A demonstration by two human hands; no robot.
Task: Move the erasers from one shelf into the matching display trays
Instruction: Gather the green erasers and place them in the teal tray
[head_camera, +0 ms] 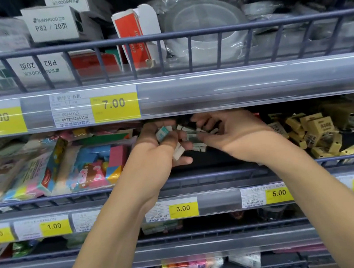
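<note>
The head view looks into a shop rack of grey wire-fronted shelves with clear price rails carrying yellow tags. On the top shelf stand white boxes, an orange-and-white carton and clear wrapped dishes. The middle shelf holds bright packets on the left and a heap of yellow erasers on the right, with a dark bare stretch between them. Lower shelves, near the bottom edge, show more packets, dim and blurred.

Both forearms reach up from the near edge into the middle shelf. The left hand is curled, palm toward the right, gripping several small white erasers; one has a pale green sleeve, and another sticks out below the fingers. The right hand faces it, just beside, thumb and fingers curled round more of the same white erasers, which lie between the two hands above the dark shelf floor.

The fingertips of both hands are under the shadow of the upper price rail, so how many erasers each holds cannot be counted. The print on the erasers is too small to read. The far back of the middle shelf is dark, and no display tray can be made out.
</note>
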